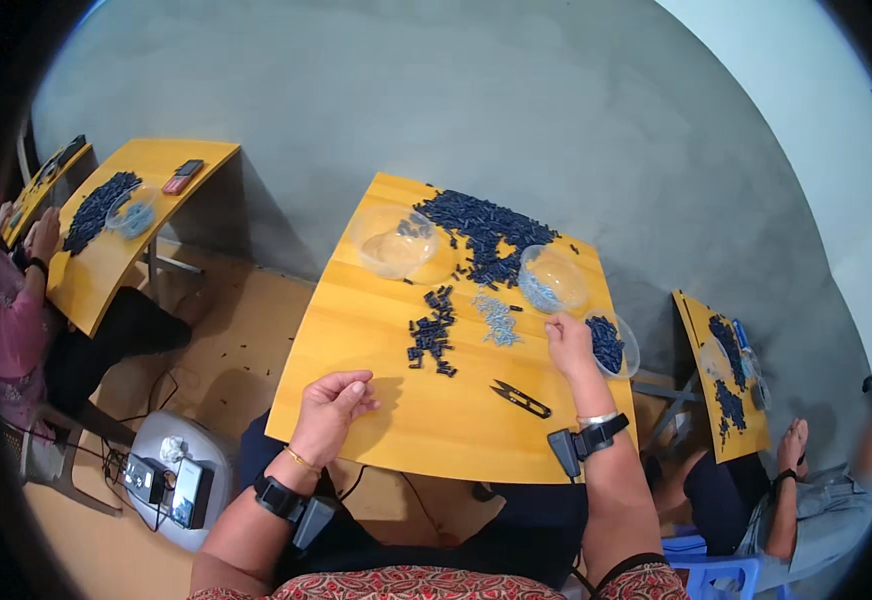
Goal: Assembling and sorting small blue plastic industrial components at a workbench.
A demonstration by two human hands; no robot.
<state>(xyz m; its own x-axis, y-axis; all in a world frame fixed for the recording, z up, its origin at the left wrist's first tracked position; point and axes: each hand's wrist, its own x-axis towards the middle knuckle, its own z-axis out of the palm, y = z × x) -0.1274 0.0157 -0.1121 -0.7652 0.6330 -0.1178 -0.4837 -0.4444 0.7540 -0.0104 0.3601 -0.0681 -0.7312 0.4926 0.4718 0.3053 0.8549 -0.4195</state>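
Note:
My left hand (334, 408) hovers over the near left part of the yellow table (396, 440), thumb laid against curled fingers. Anything inside it is hidden. My right hand (568, 342) is closed in a pinch beside a clear bowl (553, 280) with small light-blue pieces in its bottom; what the fingertips hold is too small to make out. Left of that hand lies a loose patch of small grey-blue pieces (497, 320). Short black cylindrical pieces (432, 330) are scattered in mid-table. Black thread snips (521, 398) rest between my hands, nearer the right one.
A big heap of dark pieces (486, 230) covers the table's far side, next to a clear bowl (394, 245). Another clear bowl (628, 350) with dark pieces stands at the right edge. People sit at similar tables left and right. A grey stool (186, 450) carries boxes and cables.

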